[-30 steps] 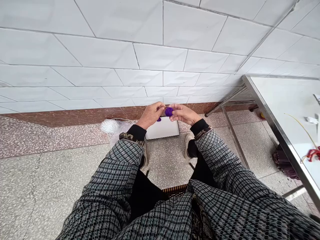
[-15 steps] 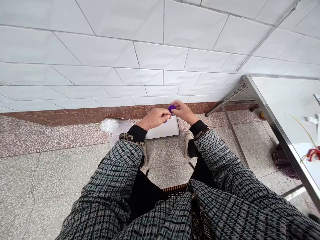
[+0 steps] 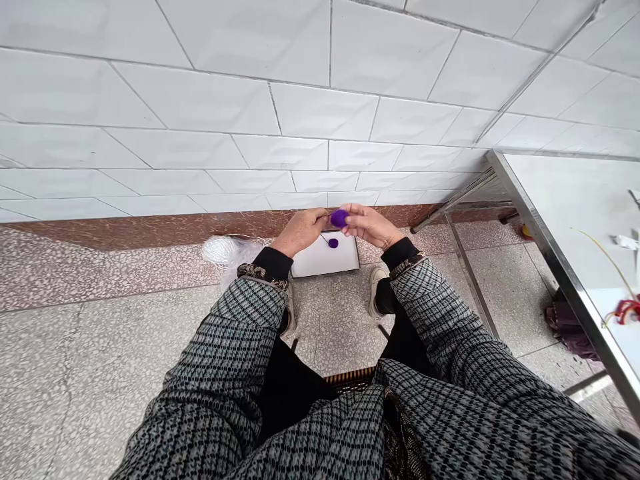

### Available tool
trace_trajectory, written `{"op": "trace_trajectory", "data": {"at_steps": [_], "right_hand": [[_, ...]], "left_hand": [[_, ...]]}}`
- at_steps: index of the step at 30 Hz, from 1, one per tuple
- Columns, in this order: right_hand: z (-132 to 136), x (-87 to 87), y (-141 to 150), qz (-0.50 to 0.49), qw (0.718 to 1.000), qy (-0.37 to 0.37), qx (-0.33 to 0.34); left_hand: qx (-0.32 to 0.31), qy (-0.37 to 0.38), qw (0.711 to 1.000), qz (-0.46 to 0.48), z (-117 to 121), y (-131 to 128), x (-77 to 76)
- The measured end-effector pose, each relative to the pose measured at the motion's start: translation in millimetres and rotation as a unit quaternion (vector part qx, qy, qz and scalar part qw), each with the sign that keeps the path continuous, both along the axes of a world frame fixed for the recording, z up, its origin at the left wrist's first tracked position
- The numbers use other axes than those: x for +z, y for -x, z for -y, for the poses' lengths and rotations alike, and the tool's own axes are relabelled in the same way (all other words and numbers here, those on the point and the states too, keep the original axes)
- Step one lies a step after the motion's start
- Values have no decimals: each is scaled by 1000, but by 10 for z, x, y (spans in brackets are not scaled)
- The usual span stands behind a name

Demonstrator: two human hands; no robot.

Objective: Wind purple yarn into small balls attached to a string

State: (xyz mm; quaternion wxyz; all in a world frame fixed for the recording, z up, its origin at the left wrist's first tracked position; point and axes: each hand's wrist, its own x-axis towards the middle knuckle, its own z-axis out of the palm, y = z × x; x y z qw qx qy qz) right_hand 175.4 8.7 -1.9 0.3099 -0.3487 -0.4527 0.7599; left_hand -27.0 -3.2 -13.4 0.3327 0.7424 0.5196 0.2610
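Note:
In front of me, above a shallow white box [image 3: 313, 261], my right hand [image 3: 369, 225] pinches a small rounded purple yarn piece [image 3: 339, 218] by its right side. My left hand [image 3: 303, 230] is closed, thumb and fingertips pressed together at the left edge of that piece. From under the left fingertips a thin strand of yarn runs down toward a smaller purple ball [image 3: 333, 243], which shows over the white bottom of the box. What sits inside the left pinch is too small to see fully.
A bundle of white yarn [image 3: 220, 251] in clear plastic lies on the floor left of the box. A tiled wall [image 3: 300, 110] rises ahead. To the right stands a metal-edged table [image 3: 555, 180] with a red item [image 3: 627, 311] on it; dark cloth [image 3: 570, 327] lies underneath.
My hands have shifted slightly apart. The purple piece has turned and moved a little left, showing an oval side. The smaller purple ball over the box is now in fuller view.

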Motion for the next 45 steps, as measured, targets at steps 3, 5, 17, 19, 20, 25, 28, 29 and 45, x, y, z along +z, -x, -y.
{"op": "trace_trajectory", "data": {"at_steps": [3,5,17,19,20,25,28,29,45], "right_hand": [[-51,-9,-6,-41,992,-16,-118],[-81,-35,5,-13,982,-35,-186],[-14,-146,48,319,937,-145,-8],[16,-106,50,291,948,-122,53],[29,-83,49,269,954,-107,77],[54,35,14,98,991,-32,82],[26,83,-20,-6,1000,-8,4],[9,90,-31,-31,999,-12,-34],[8,-86,10,255,957,-129,53]], "left_hand": [[-72,25,997,-10,38,-46,-5],[-136,42,990,-7,76,-88,13],[-87,-22,995,30,63,-33,69],[-73,-32,996,33,52,-10,80],[-66,-33,997,33,46,0,83],[-19,-31,999,9,4,28,24],[-33,-11,999,1,1,1,-32],[-52,-3,999,1,11,-16,-42],[-62,12,996,67,76,-8,126]]}}
